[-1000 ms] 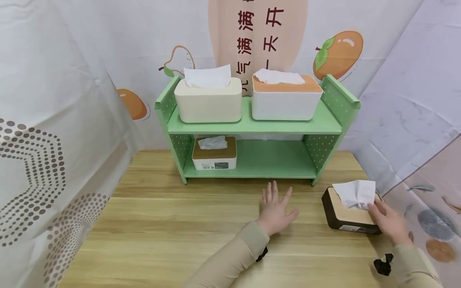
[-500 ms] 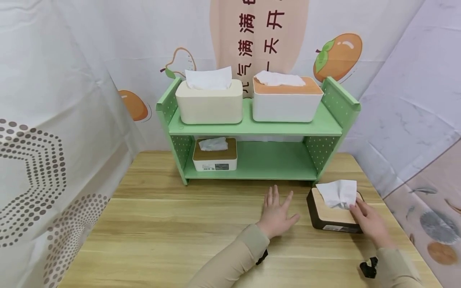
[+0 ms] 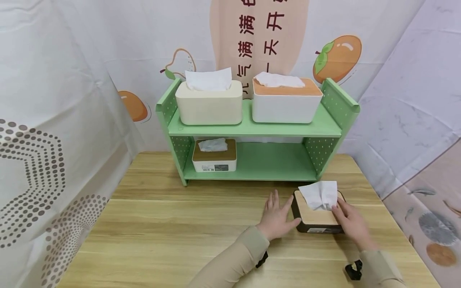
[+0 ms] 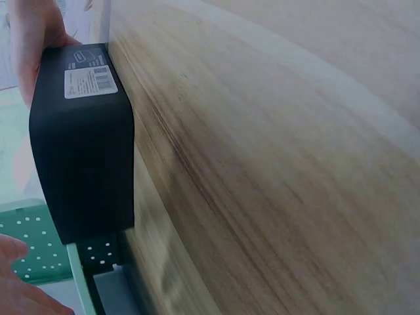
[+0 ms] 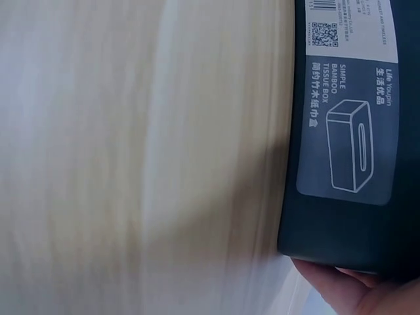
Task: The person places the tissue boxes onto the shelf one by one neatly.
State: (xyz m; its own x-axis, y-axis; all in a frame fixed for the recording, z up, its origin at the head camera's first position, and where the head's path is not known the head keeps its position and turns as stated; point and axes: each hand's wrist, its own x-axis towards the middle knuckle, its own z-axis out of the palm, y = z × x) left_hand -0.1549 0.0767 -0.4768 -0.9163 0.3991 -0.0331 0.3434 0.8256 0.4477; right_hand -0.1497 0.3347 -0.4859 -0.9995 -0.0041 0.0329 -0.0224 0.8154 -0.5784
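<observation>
A dark tissue box (image 3: 317,218) with a pale wood top stands on the table at the right. A white tissue (image 3: 323,196) sticks up from its top. My right hand (image 3: 352,226) grips the box's right end, with part of the hand over the top edge beside the tissue. In the right wrist view, printed labels show on the box's dark side (image 5: 344,230), and fingers (image 5: 328,279) curl at its end. My left hand (image 3: 277,219) has its fingers spread over the table, its thumb right at the box's left end.
A green two-tier shelf (image 3: 277,160) stands behind the hands. On its upper tier are a cream tissue box (image 3: 209,106) and a white one with an orange top (image 3: 284,106). A smaller white tissue box (image 3: 216,165) occupies the lower tier's left. Patterned cloth (image 3: 407,100) encloses the table (image 3: 155,232).
The right hand has slid the dark tissue box left along the table, up to the left hand's thumb. The left hand has stayed nearly in place.
</observation>
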